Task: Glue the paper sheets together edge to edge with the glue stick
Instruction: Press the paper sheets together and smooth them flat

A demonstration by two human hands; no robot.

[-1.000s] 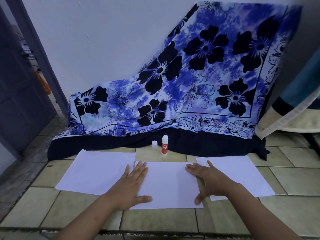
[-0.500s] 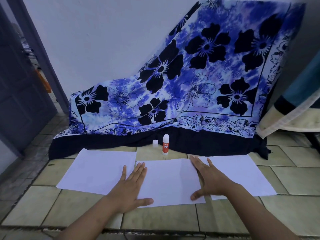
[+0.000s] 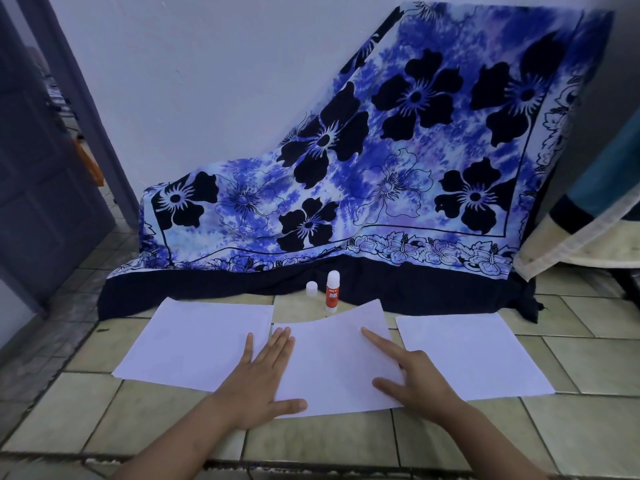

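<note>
With both hands flat, your left hand (image 3: 258,379) and right hand (image 3: 414,374) are aligning the middle sheet (image 3: 334,358); next, reach ahead for the uncapped glue stick (image 3: 332,291).

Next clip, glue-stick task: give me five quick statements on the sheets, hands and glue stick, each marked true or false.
1. Three paper sheets lie on the tiled floor. True: left sheet, middle sheet, right sheet.
2. The glue stick stands upright beyond the sheets. True.
3. Its cap is on. False: the cap sits beside it.
4. The right hand holds the glue stick. False: it rests open on the middle sheet.
5. The left hand is lifted off the paper. False: it lies flat across the left and middle sheets.
</note>
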